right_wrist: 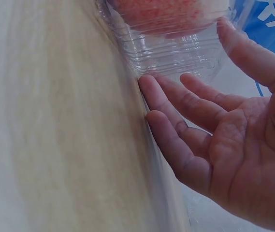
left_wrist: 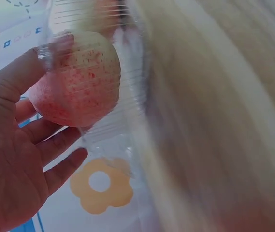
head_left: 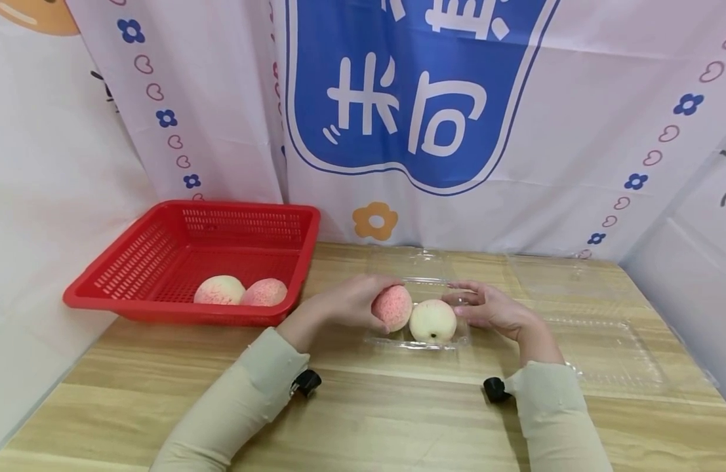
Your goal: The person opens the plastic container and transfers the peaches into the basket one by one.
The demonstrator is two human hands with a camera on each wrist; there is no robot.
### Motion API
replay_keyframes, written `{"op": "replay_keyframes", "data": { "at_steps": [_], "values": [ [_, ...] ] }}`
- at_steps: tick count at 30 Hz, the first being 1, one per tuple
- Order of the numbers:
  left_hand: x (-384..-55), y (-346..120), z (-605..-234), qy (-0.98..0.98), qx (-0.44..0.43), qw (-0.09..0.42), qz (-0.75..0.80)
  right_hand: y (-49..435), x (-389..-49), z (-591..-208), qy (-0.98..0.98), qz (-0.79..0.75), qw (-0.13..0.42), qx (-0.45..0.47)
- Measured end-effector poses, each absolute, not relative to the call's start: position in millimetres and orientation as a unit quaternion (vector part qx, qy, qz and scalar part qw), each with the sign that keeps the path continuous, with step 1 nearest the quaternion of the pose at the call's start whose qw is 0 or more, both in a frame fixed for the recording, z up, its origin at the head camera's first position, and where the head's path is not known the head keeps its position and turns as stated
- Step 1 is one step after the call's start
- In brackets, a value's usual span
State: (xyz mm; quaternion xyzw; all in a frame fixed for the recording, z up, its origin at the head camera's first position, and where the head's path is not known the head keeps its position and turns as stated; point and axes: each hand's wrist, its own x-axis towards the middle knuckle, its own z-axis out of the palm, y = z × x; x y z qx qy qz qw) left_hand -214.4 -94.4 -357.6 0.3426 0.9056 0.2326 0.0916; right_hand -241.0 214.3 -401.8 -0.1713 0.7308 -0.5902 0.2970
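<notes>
My left hand [head_left: 358, 303] grips a pink-speckled peach [head_left: 393, 308] at the left end of a clear plastic container [head_left: 420, 345]. In the left wrist view, the thumb lies behind the container's ridged wall, and the fingers support the peach [left_wrist: 81, 82] from the other side. Beside it in the container sits a pale cream peach [head_left: 433, 321]. My right hand [head_left: 494, 308] rests at the container's right end with relaxed fingers. In the right wrist view, its thumb touches the upper edge of the container [right_wrist: 176, 55], while the fingertips are low beside its wall.
A red plastic basket [head_left: 191, 308] stands on the left with two peaches [head_left: 219, 290] near its front wall. More clear plastic containers [head_left: 605, 347] lie on the wooden table [head_left: 398, 419] at right. A printed curtain [head_left: 233, 118] hangs behind the table.
</notes>
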Motion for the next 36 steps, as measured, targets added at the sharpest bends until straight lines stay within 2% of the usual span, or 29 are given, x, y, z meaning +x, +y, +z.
{"op": "replay_keyframes", "data": {
  "at_steps": [22,29,36],
  "values": [
    [-202,-92,-307,0.891,0.385,0.071,0.229,218,-240,-402,0.731,-0.591,0.296,-0.168],
    [-200,-108,-287,0.889,0.385,0.059,0.239,217,-241,-401,0.731,-0.593,0.294,-0.166],
    [-200,-138,-265,0.9,0.343,0.057,0.262,216,-240,-400,0.734,-0.589,0.293,-0.169]
  ]
}}
